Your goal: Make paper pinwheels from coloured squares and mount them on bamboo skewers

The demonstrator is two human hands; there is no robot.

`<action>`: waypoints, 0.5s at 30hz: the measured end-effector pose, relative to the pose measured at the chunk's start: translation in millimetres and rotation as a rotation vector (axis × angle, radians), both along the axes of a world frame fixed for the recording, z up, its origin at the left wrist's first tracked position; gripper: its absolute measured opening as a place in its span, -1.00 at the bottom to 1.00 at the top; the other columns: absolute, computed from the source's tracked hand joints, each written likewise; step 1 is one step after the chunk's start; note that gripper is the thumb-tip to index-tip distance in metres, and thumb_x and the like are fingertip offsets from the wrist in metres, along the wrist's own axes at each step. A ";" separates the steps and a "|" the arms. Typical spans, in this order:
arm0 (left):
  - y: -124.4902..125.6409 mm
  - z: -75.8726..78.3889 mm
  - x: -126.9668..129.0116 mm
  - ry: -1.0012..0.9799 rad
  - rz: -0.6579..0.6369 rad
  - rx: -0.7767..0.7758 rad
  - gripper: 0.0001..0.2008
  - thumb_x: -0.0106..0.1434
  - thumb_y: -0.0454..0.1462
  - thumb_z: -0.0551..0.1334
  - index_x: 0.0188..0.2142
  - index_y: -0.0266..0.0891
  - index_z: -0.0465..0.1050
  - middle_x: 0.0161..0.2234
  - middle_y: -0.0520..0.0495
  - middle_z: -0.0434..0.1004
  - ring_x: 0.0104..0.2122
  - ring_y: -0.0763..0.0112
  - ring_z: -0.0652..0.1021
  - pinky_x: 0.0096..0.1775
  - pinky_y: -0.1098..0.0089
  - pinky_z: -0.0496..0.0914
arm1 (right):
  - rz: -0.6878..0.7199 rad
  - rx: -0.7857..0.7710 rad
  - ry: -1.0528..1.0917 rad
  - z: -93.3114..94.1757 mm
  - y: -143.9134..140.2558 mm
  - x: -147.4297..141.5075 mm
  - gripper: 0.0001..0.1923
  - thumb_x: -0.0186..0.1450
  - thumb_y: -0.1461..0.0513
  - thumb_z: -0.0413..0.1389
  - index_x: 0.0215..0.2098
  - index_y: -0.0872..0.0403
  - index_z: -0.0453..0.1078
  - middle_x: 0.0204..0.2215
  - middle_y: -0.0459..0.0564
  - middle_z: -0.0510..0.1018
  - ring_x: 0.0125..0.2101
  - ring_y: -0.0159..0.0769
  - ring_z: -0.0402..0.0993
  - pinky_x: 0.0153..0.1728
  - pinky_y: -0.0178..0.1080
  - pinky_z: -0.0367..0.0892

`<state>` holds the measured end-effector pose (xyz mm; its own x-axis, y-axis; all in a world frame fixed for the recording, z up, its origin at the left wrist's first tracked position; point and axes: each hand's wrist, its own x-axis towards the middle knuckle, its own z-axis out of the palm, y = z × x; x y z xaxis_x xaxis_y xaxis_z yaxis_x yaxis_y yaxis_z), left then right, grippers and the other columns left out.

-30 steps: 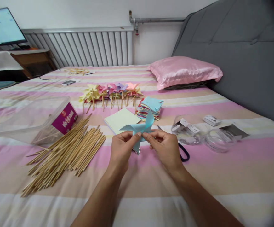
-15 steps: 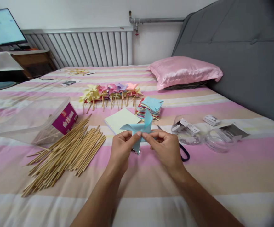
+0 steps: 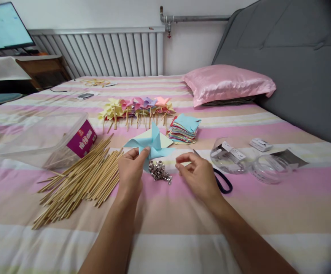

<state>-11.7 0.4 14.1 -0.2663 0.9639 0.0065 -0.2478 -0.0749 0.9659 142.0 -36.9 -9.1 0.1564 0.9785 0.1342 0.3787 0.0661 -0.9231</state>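
blue pinwheel, beyond fastener pile, pinched by left hand; right hand, right of pile, grip indiscernible; step: apparently vane assembly; next move likely requires securing centre.

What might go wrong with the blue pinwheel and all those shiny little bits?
The blue pinwheel might bend or tear if the left hand pinches it too hard. The shiny metal bits lie in a loose pile between the hands, so a bump could scatter them over the striped bedspread. And the right hand is close to what look like scissors, partly hidden by it, so it might get poked.
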 end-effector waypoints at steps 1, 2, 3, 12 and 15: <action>0.5 0.1 -1.3 0.008 0.014 0.003 -0.86 -0.12 -0.29 0.37 -0.64 -0.30 0.45 -0.68 0.09 0.39 -0.66 0.57 0.33 -0.57 0.53 0.20 | 0.060 -0.046 -0.092 -3.3 0.9 0.1 -0.89 0.15 0.30 0.13 -0.33 0.08 0.45 -0.39 -0.04 0.60 -0.50 -0.35 0.49 -0.43 -0.31 0.33; 0.7 0.0 -2.0 0.015 0.019 0.003 -0.87 -0.12 -0.29 0.37 -0.64 -0.29 0.45 -0.68 0.08 0.40 -0.66 0.56 0.34 -0.56 0.52 0.20 | 0.111 -0.085 -0.183 -6.7 1.7 -0.2 -0.87 0.13 0.33 0.12 -0.34 0.07 0.47 -0.40 -0.04 0.61 -0.44 -0.32 0.51 -0.37 -0.29 0.34; 0.5 -0.3 -2.2 0.021 0.018 -0.001 -0.87 -0.12 -0.29 0.36 -0.63 -0.29 0.45 -0.67 0.08 0.40 -0.65 0.56 0.34 -0.56 0.52 0.20 | 0.151 -0.115 -0.263 -10.0 2.3 -0.6 -0.84 0.13 0.35 0.12 -0.33 0.07 0.49 -0.40 -0.03 0.61 -0.39 -0.29 0.52 -0.32 -0.28 0.34; -1.3 -3.1 1.6 0.047 -0.021 -0.039 -0.83 -0.11 -0.25 0.37 -0.60 -0.32 0.46 -0.68 0.08 0.39 -0.67 0.58 0.32 -0.58 0.52 0.14 | 0.269 -0.122 -0.540 -24.3 6.4 -3.4 -0.81 0.15 0.34 0.11 -0.34 0.01 0.54 -0.31 -0.02 0.60 -0.31 -0.28 0.50 -0.31 -0.31 0.26; -1.7 -3.1 2.7 0.048 -0.027 -0.040 -0.83 -0.12 -0.25 0.37 -0.60 -0.33 0.46 -0.68 0.08 0.39 -0.66 0.58 0.32 -0.58 0.52 0.14 | 0.259 -0.115 -0.577 -26.3 8.1 -4.2 -0.82 0.18 0.33 0.09 -0.39 0.01 0.54 -0.35 -0.03 0.60 -0.30 -0.25 0.50 -0.30 -0.30 0.23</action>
<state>-9.0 -1.3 11.0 -0.2405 0.9705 -0.0199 -0.2023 -0.0301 0.9789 137.8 -28.8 -35.4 -0.1527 0.9881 0.0182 0.8019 0.1347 -0.5821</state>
